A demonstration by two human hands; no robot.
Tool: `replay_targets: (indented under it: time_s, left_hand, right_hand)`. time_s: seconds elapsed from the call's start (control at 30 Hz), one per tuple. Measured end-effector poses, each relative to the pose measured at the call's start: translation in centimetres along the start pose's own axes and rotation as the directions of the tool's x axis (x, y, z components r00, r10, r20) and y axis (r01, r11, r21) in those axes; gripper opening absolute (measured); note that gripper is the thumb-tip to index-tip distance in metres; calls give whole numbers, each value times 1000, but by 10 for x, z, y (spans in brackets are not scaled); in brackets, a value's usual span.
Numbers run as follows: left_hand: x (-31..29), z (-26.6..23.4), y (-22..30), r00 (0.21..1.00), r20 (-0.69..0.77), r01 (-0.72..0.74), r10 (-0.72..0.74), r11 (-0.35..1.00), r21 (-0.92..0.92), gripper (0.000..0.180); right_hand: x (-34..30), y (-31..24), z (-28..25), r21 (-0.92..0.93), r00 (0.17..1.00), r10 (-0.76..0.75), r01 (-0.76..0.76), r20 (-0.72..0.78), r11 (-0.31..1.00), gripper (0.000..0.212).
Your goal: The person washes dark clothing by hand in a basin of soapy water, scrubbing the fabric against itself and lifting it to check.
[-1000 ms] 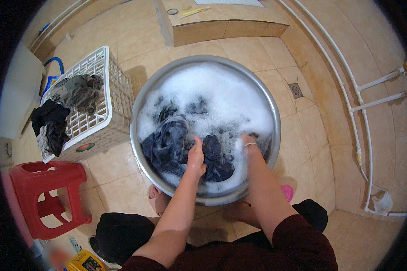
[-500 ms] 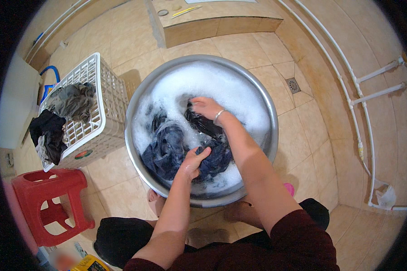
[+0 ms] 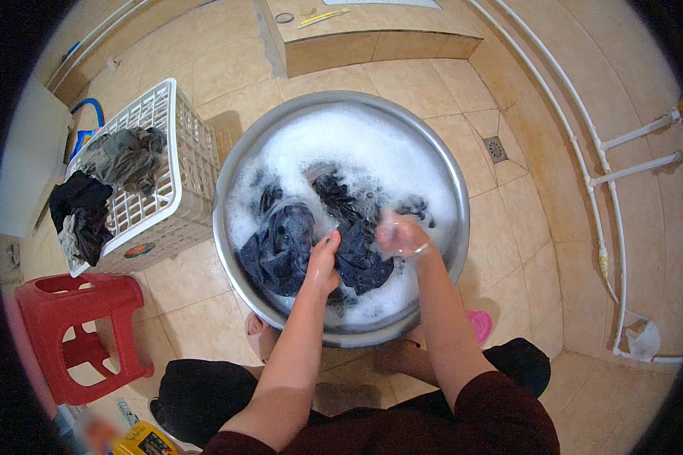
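Observation:
A large round metal basin (image 3: 221, 250) stands in front of me, filled with white suds (image 3: 372, 148) and soaked dark cloth. My left hand (image 3: 324, 264) is closed on a dark blue-black garment (image 3: 364, 262), thumb on top, near the basin's middle. Bunched dark cloth (image 3: 277, 246) lies to the left of that hand. My right hand (image 3: 402, 233), with a bracelet at the wrist, is at the garment's right side amid foam. Its fingers are smeared by motion, so their grip does not show. Part of the cloth lies under the suds.
Left of the basin is a white plastic laundry basket (image 3: 193, 163), with grey and black clothes (image 3: 125, 159) on top. A red stool (image 3: 83, 326) stands nearer me, beside a yellow container (image 3: 144, 440). White pipes (image 3: 592, 167) run along the right wall; a floor drain (image 3: 495, 149) lies nearby.
My right hand has moved from the basin's upper middle toward the right and nearer me, leaving the black cloth there. My left hand keeps its hold on the garment, slightly shifted.

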State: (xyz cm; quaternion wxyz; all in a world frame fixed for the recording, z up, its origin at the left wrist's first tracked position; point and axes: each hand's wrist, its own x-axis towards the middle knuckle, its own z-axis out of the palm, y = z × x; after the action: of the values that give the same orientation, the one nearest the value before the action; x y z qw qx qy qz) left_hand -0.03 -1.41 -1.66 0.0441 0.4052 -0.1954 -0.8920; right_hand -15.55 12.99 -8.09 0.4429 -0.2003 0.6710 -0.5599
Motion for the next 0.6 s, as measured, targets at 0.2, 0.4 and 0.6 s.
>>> replay_targets:
  time_s: [0.2,0.4,0.6]
  left_hand:
    - [5,1,-4,998,27,-57,54,989,136,22]
    - [-1,17,3,972,-161,-131,169,966,224,28]
    - [-7,36,-11,993,-115,19,-15,999,36,22]
  right_hand:
    - [7,-45,66,-140,971,64,-99,-230,985,32]
    - [-17,-72,115,-359,762,-293,85,-578,930,25]
    - [-11,-92,99,-433,907,-161,-26,-390,901,38]
